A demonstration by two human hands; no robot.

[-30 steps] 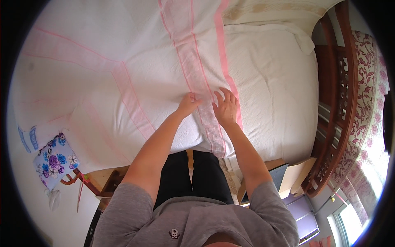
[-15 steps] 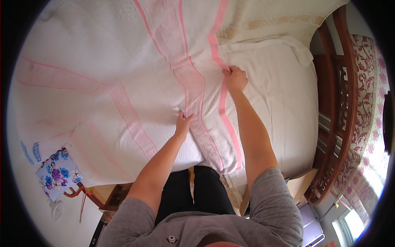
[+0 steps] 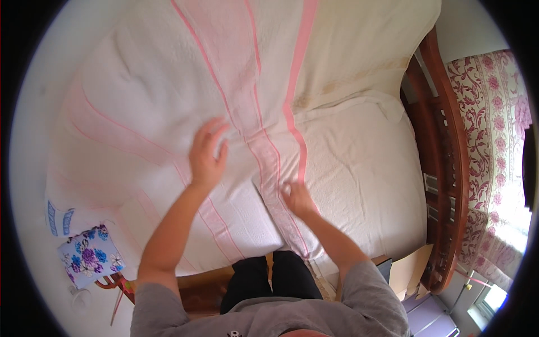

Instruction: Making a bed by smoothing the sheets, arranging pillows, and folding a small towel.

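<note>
A white blanket (image 3: 163,106) with pink bands covers the left and middle of the bed. My left hand (image 3: 206,156) is over it, fingers spread and slightly blurred, holding nothing. Lower and further right, my right hand (image 3: 297,199) has its fingers curled in at the blanket's right part, beside the solid pink edge stripe. What lies under those fingers is partly hidden. The blanket's right edge runs over a plain white sheet (image 3: 365,174) on the mattress. Beyond, the raised cloth shows a tan-stained strip.
A dark red wooden bed frame (image 3: 443,151) curves along the right, with a flowered curtain (image 3: 491,112) behind it. Near its lower end stands an open cardboard box (image 3: 409,272). A blue flowered cloth (image 3: 90,255) is at the lower left.
My left hand has let go of the blanket and moved up and left. My right hand has come nearer to me from the far part of the pink edge. The view has shifted slightly.
</note>
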